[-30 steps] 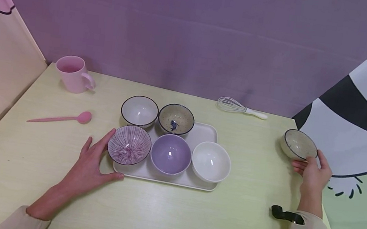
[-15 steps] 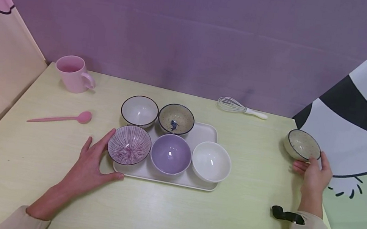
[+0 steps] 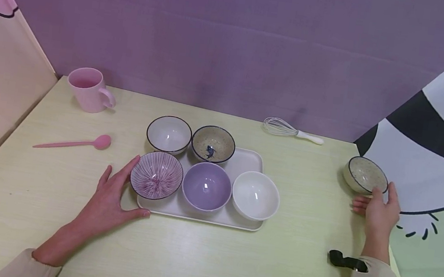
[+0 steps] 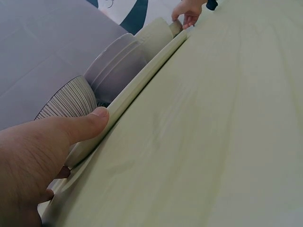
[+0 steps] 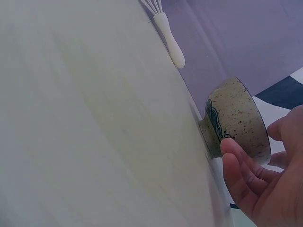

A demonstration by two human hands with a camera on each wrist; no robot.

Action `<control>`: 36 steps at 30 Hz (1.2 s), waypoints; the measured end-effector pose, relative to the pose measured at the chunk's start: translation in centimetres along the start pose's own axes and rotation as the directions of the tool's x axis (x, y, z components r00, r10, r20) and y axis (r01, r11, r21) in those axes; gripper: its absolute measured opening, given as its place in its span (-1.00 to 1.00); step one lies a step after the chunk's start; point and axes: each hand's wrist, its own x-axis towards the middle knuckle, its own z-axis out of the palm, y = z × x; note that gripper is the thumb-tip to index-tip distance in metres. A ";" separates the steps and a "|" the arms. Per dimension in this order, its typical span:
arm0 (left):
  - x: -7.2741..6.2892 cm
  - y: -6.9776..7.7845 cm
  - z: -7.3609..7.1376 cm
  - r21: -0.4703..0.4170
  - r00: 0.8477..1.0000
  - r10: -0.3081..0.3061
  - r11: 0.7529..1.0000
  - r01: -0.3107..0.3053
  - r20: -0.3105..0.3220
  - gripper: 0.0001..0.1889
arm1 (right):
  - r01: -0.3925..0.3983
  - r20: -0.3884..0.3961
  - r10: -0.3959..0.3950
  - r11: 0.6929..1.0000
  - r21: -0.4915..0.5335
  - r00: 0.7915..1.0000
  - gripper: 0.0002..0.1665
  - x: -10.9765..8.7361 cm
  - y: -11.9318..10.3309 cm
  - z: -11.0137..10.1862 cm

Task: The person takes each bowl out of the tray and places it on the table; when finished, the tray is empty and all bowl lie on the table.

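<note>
My right hand (image 3: 380,215) grips a speckled beige bowl (image 3: 362,176) at the table's right edge. In the right wrist view the fingers lie against its outer wall and the thumb is at the rim; a dark wave pattern marks the bowl (image 5: 239,123) near its foot. My left hand (image 3: 107,203) spreads at the left front corner of a white tray (image 3: 250,160), its thumb on the front edge. A striped purple bowl (image 3: 156,175), a lilac bowl (image 3: 207,186) and a white bowl (image 3: 255,196) stand along the tray's front.
Behind them stand a dark-rimmed white bowl (image 3: 169,134) and a speckled bowl (image 3: 213,144) with a blue motif. A pink mug (image 3: 88,90) and pink spoon (image 3: 80,143) are at left, a whisk (image 3: 291,131) at the back. Fabric-covered walls border the table (image 3: 231,269).
The speckled bowl in my right hand has shifted slightly to the right, then stayed in place while the fingers moved a little. My left hand and the tray have not moved.
</note>
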 end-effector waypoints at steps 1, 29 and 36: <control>0.0 0.0 0.0 0.000 1.000 0.003 1.000 -0.003 -0.004 0.42 | -0.003 -0.010 0.003 1.000 -0.009 1.000 -0.14 0.0 0.0 0.0; 0.1 0.1 0.1 -0.009 1.000 -0.023 1.000 0.023 0.002 0.45 | 0.252 -0.018 -0.261 0.946 -0.204 0.965 -0.31 -4.9 -1.0 3.7; -0.1 0.0 0.1 -0.005 1.000 -0.011 1.000 0.011 -0.008 0.45 | 0.292 0.041 -0.296 0.893 -0.343 0.954 -0.36 -6.5 -0.2 4.6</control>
